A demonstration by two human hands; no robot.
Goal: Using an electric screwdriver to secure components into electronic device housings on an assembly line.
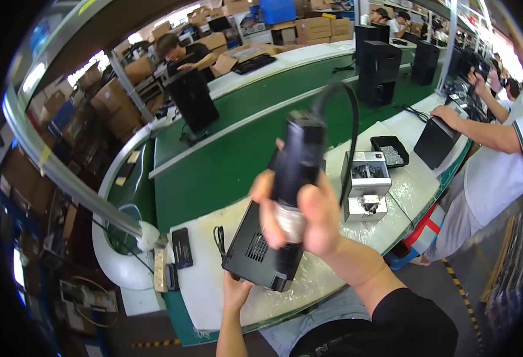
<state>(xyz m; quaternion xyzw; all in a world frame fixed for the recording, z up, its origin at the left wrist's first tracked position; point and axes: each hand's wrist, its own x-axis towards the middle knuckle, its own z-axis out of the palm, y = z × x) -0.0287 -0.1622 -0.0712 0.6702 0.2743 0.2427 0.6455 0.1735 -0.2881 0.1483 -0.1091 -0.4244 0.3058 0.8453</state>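
My right hand [313,217] is wrapped round a black electric screwdriver [300,160], held upright and close to the camera, so it is blurred. From its top a black cable [355,113] loops down to the right. The screwdriver's lower end overlaps a black box-shaped casing [246,262] with a slotted vent, which lies tilted over the work surface. At the casing's near left corner, my left hand [236,290] grips it from below, with most of its fingers hidden under it.
A silver screw feeder [366,184] and a black tray of small clear packets [390,151] stand to the right. A phone [182,247] and a power strip [160,269] lie left. Beyond runs a green conveyor [214,178] carrying black cases [379,74]. A co-worker's hand [447,116] rests on another case at right.
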